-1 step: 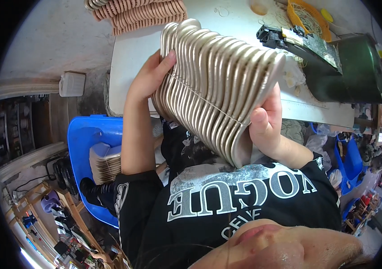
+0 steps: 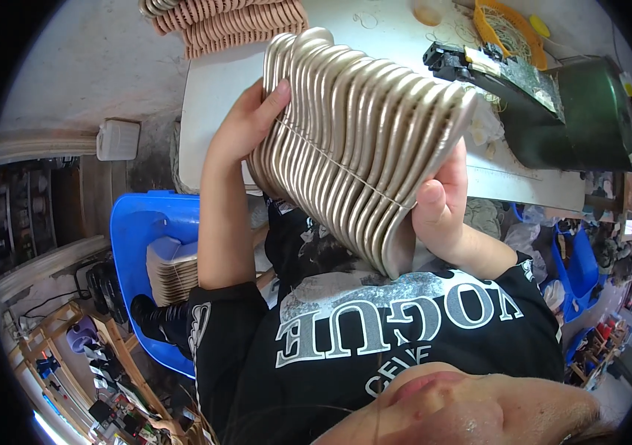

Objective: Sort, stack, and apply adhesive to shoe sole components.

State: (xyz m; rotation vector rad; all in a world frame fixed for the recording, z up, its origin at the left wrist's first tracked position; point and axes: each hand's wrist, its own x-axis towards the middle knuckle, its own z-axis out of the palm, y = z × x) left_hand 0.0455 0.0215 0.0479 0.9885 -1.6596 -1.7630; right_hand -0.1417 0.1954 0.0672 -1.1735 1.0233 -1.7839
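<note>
A thick stack of shiny champagne-coloured shoe insoles is held up in front of my chest, packed face to face on edge. Around its middle runs a thin pale band. At the stack's left end, my left hand grips with the thumb on the near side and the fingers mostly hidden behind. My right hand closes on the right end; its thumb sticks up beside the last insole, and some of its fingers are hidden.
Behind the stack is a white table with rows of pinkish insoles. An orange basket holds loose bands. A black clamp-like arm and dark green casing stand right. At left, a blue bin contains stacked insoles.
The upper right end of the insole stack has tipped very slightly to the right. Both hands keep their hold.
</note>
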